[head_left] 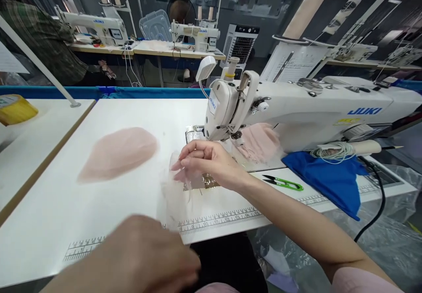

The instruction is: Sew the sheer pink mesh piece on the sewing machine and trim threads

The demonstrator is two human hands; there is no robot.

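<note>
My right hand (211, 159) is in front of the sewing machine's needle area, its thumb and fingers closed on a thin, see-through whitish piece of fabric (176, 192). The fabric hangs down toward the ruler-marked edge of the white table (125, 209). Low in the view, my left hand (158, 253) is smeared by motion near the table's front edge; its fingers are too blurred to read. The JUKI sewing machine (227, 104) stands just behind my right hand. A flat pale-pink sheer fabric piece (120, 154) lies on the table to the left.
Right of my hand lie green thread snips (283, 183), a blue cloth (329, 181) and a coil of pale cord (334, 152). More pink fabric (259, 141) is piled under the machine arm. Yellow tape (16, 109) sits at far left. A person in a plaid shirt (36, 42) is across the room.
</note>
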